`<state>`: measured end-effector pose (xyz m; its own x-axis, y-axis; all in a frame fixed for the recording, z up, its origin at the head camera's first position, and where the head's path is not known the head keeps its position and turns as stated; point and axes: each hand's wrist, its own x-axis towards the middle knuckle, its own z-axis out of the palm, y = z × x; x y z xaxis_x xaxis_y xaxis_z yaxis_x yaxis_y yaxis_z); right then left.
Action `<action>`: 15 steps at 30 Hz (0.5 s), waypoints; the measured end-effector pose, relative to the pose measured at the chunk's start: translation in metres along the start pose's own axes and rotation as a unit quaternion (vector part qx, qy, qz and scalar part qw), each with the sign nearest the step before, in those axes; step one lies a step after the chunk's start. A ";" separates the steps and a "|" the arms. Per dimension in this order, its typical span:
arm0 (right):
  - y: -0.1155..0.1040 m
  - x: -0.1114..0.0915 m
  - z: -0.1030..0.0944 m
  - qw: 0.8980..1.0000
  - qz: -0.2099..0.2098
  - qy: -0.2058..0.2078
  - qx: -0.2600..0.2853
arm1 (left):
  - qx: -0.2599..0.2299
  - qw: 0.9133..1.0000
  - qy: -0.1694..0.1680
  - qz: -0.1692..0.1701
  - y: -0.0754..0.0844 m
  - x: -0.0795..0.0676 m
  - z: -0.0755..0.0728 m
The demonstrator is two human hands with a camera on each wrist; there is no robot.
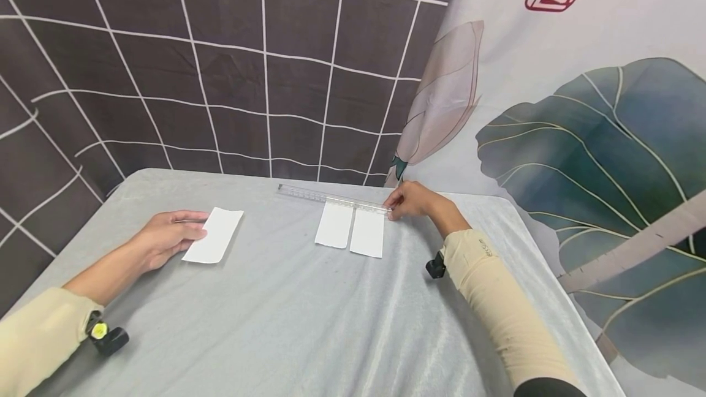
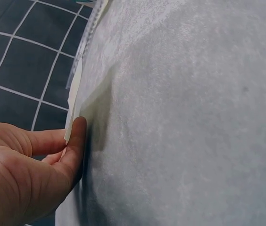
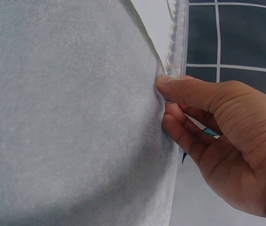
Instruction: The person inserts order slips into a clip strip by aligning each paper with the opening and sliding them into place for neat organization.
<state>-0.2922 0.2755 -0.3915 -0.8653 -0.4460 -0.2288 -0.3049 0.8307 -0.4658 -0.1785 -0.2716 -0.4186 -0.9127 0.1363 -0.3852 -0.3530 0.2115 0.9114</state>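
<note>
In the head view my left hand [image 1: 165,238] pinches the near left edge of a white slip of paper [image 1: 214,236], thumb on one face and fingers on the other. The left wrist view shows this paper [image 2: 75,96] edge-on, raised from the cloth with a shadow beneath it. Toward the back of the table, my right hand [image 1: 415,200] pinches the right end of a clear plastic ruler [image 1: 300,193]. The ruler crosses the top edges of two more white slips, a left one [image 1: 334,225] and a right one [image 1: 367,234], lying side by side with a narrow gap.
A pale grey velvety cloth [image 1: 265,323] covers the table, with soft creases at the right. Behind it hangs a dark curtain [image 1: 226,78] with a white grid. A white curtain with a large leaf print [image 1: 601,139] hangs along the right side.
</note>
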 end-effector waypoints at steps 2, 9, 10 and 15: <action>0.000 0.001 0.000 1.000 -0.004 -0.001 0.002 | 0.001 1.000 0.000 0.001 0.001 0.000 0.000; 0.000 0.002 0.000 1.000 -0.008 -0.002 0.001 | -0.001 1.000 0.001 0.007 0.004 0.001 0.002; 0.000 0.002 0.000 1.000 -0.007 -0.002 0.000 | 0.000 1.000 0.000 0.007 0.004 0.002 0.002; -0.002 0.001 0.000 1.000 0.000 -0.002 0.000 | 0.005 1.000 0.000 0.009 0.006 0.004 0.005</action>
<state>-0.2929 0.2733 -0.3910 -0.8639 -0.4467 -0.2328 -0.3045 0.8312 -0.4652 -0.1835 -0.2653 -0.4155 -0.9185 0.1407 -0.3696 -0.3352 0.2190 0.9164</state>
